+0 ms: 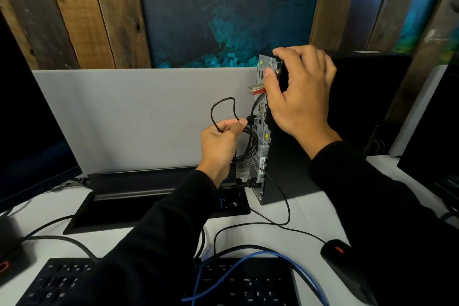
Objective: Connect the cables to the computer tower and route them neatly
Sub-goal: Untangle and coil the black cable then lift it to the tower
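A slim black computer tower (pixel 293 156) stands upright on the white desk, its grey rear port panel (pixel 262 131) facing left. My right hand (pixel 298 92) grips the tower's top rear corner, thumb against the panel. My left hand (pixel 219 144) pinches a black USB plug (pixel 250 120) right at the ports, with a loop of its thin black cable (pixel 223 107) rising above the fist. A bundle of black cable (pixel 248 149) hangs below. Another black plug (pixel 248 183) sits in a port near the tower's bottom. A blue cable (pixel 211 273) lies loose over the keyboard.
A black keyboard (pixel 62 283) lies at the front edge, a black mouse (pixel 340 253) to its right. An open cable hatch (pixel 149 208) is sunk in the desk before a grey divider (pixel 136 119). A monitor (pixel 29 119) stands at left, dark equipment (pixel 432 131) at right.
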A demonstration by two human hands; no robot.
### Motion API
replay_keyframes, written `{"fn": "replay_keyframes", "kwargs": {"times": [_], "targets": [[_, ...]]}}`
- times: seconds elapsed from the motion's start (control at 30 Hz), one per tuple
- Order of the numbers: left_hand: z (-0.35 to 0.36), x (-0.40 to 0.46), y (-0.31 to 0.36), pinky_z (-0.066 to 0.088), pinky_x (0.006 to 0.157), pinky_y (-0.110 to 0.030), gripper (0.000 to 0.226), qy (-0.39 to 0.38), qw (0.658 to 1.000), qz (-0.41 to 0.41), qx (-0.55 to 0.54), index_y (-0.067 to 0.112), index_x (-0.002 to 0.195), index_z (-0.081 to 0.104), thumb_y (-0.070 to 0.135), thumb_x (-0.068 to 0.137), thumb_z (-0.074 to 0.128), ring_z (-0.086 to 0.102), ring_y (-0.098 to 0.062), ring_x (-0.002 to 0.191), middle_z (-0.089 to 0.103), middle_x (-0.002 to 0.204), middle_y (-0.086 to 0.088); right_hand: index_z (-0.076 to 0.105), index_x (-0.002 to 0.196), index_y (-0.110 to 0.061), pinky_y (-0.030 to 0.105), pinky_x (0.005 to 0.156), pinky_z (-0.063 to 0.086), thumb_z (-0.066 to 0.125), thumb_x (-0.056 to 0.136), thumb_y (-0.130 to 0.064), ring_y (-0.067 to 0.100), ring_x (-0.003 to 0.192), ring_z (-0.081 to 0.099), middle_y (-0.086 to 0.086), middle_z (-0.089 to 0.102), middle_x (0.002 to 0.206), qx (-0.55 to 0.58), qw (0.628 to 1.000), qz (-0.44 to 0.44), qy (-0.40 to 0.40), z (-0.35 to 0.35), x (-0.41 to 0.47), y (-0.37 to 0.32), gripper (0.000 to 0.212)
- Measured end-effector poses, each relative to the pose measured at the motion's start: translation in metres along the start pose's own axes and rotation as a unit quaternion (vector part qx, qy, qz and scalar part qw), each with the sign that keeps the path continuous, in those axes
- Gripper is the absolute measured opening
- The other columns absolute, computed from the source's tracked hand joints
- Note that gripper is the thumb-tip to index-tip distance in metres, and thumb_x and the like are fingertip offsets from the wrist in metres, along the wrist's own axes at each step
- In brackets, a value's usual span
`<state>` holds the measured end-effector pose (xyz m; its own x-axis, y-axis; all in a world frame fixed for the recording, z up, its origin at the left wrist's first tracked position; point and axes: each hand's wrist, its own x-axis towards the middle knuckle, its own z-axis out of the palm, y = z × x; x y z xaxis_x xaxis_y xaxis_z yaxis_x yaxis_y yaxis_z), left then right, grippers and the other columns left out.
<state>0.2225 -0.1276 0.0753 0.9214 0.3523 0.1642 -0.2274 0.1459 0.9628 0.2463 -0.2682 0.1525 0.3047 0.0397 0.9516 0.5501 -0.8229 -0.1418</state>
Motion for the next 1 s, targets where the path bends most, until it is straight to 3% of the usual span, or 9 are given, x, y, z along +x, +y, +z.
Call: {"fn": "replay_keyframes", "kwargs": {"times": [0.1, 0.17, 0.4, 0.57, 0.67, 0.77, 0.87, 0.93, 1.0], "targets": [[-0.004, 0.002, 0.004, 0.045, 0.059, -0.013, 0.010, -0.007, 0.999, 0.026, 0.043, 0.008, 0.084, 0.073, 0.013, 0.093, 0.074, 0.052, 0.004, 0.045, 0.058, 0.049, 0.018, 0.066, 0.127, -0.019, 0.048, 0.116, 0.030, 0.052, 0.099, -0.040, 0.024, 0.121, 0.054, 0.004, 0.061, 0.121, 0.004, 1.000, 0.002, 0.005, 0.001, 0.000, -0.001, 0.037], [-0.006, 0.004, 0.006, 0.040, 0.054, -0.014, 0.014, -0.024, 0.997, 0.024, 0.072, 0.008, 0.081, 0.070, 0.014, 0.093, 0.073, 0.047, 0.003, 0.041, 0.051, 0.044, 0.019, 0.066, 0.126, -0.019, 0.049, 0.116, 0.030, 0.053, 0.099, -0.040, 0.024, 0.121, 0.054, 0.004, 0.061, 0.121, 0.003, 1.000, -0.001, 0.008, 0.001, -0.001, -0.001, 0.037], [-0.009, 0.006, 0.006, 0.038, 0.052, -0.017, 0.025, -0.026, 0.990, 0.055, 0.124, -0.004, 0.081, 0.070, 0.017, 0.094, 0.072, 0.037, -0.004, 0.043, 0.042, 0.046, 0.013, 0.065, 0.128, -0.019, 0.047, 0.118, 0.028, 0.053, 0.100, -0.039, 0.023, 0.121, 0.054, 0.004, 0.061, 0.122, 0.004, 1.000, -0.007, 0.003, -0.002, -0.001, 0.001, 0.036], [-0.014, 0.005, 0.006, 0.055, 0.075, -0.025, 0.011, -0.034, 0.984, 0.098, 0.148, 0.019, 0.086, 0.080, 0.018, 0.095, 0.072, 0.065, -0.011, 0.069, 0.072, 0.070, -0.002, 0.065, 0.128, -0.018, 0.049, 0.118, 0.028, 0.053, 0.100, -0.039, 0.024, 0.122, 0.054, 0.004, 0.061, 0.122, 0.006, 1.000, -0.008, -0.002, -0.003, -0.001, 0.001, 0.037], [-0.013, 0.000, 0.011, 0.049, 0.059, -0.009, 0.012, -0.026, 0.994, 0.077, 0.078, 0.013, 0.092, 0.077, 0.007, 0.096, 0.067, 0.063, 0.001, 0.053, 0.077, 0.087, -0.010, 0.065, 0.128, -0.018, 0.049, 0.119, 0.027, 0.053, 0.100, -0.038, 0.024, 0.122, 0.054, 0.004, 0.060, 0.122, 0.009, 1.000, -0.010, -0.004, -0.004, -0.001, 0.000, 0.036], [-0.011, -0.005, 0.017, 0.038, 0.047, -0.008, 0.013, -0.032, 0.996, 0.046, 0.072, 0.010, 0.088, 0.075, 0.011, 0.098, 0.066, 0.051, 0.003, 0.039, 0.076, 0.093, -0.016, 0.064, 0.129, -0.019, 0.047, 0.120, 0.026, 0.054, 0.099, -0.038, 0.024, 0.122, 0.054, 0.004, 0.060, 0.122, 0.012, 1.000, -0.011, -0.006, -0.007, -0.002, 0.001, 0.036], [-0.014, 0.001, 0.015, 0.039, 0.041, -0.014, 0.022, -0.043, 0.986, 0.060, 0.150, 0.015, 0.080, 0.070, 0.027, 0.098, 0.068, 0.050, 0.002, 0.039, 0.077, 0.088, -0.014, 0.065, 0.128, -0.019, 0.048, 0.120, 0.026, 0.054, 0.099, -0.038, 0.024, 0.122, 0.054, 0.003, 0.061, 0.122, 0.013, 1.000, -0.010, 0.002, -0.009, -0.004, 0.000, 0.036], [-0.015, 0.004, 0.012, 0.050, 0.050, -0.027, 0.030, -0.029, 0.969, 0.098, 0.227, 0.014, 0.074, 0.066, 0.035, 0.095, 0.071, 0.055, -0.003, 0.050, 0.074, 0.074, -0.006, 0.065, 0.128, -0.018, 0.049, 0.119, 0.026, 0.054, 0.099, -0.037, 0.024, 0.122, 0.054, 0.004, 0.061, 0.122, 0.013, 1.000, -0.011, 0.005, -0.011, -0.005, 0.000, 0.036], [-0.013, 0.004, 0.011, 0.046, 0.057, -0.020, 0.037, -0.006, 0.962, 0.120, 0.247, 0.009, 0.068, 0.059, 0.032, 0.094, 0.073, 0.052, 0.001, 0.051, 0.060, 0.059, 0.005, 0.064, 0.128, -0.018, 0.049, 0.120, 0.026, 0.054, 0.099, -0.037, 0.024, 0.122, 0.054, 0.004, 0.061, 0.122, 0.012, 1.000, -0.010, 0.004, -0.012, -0.005, 0.000, 0.036]]}}
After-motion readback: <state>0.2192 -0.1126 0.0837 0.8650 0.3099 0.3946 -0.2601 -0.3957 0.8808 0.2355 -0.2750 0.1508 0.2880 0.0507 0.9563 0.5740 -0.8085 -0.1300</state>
